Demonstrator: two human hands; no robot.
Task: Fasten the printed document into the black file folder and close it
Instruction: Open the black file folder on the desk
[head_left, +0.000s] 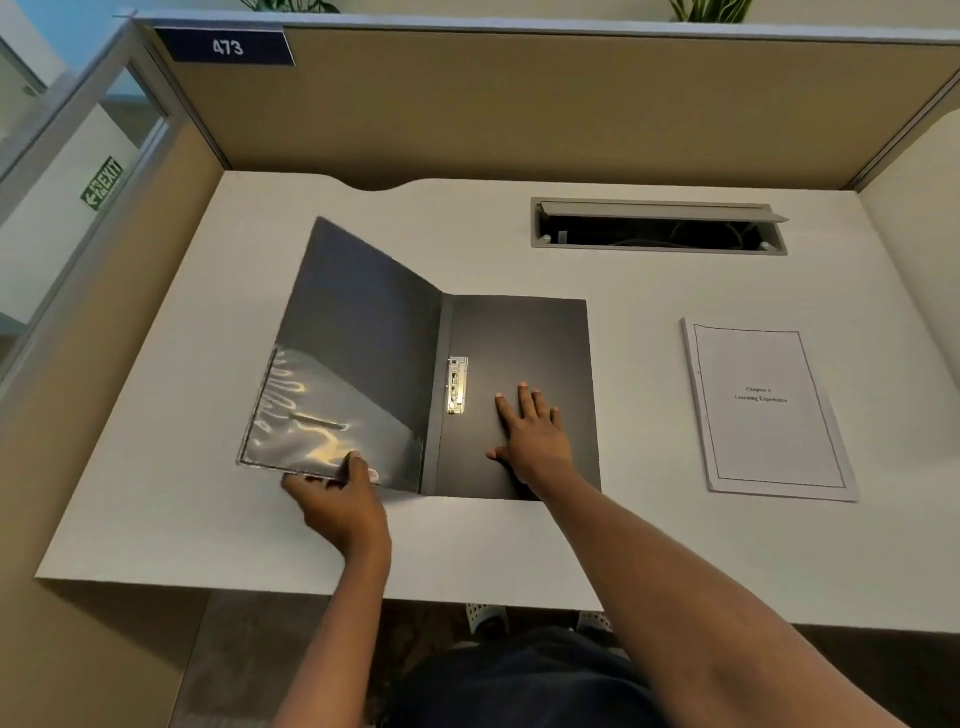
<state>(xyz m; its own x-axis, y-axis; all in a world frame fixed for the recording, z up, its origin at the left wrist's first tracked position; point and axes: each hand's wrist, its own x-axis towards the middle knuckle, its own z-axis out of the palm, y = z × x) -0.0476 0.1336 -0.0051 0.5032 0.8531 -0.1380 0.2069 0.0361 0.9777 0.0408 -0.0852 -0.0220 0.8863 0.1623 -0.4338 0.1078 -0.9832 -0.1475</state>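
The black file folder (524, 343) lies open in the middle of the white desk. Its front cover (358, 322) is lifted at a slant to the left, with a shiny clear pocket on its lower half. My left hand (343, 506) grips that cover's near edge, thumb on top. A metal fastener clip (457, 385) sits near the spine on the back panel. My right hand (535, 436) rests flat, fingers spread, on the back panel right of the clip. The printed document (769, 410) lies flat on the desk to the right, apart from the folder.
An open cable slot (657, 228) is cut into the white desk (156, 493) at the back right. Tan cubicle partitions (519, 104) wall in the desk at the back and both sides. The desk's front edge runs just below my forearms.
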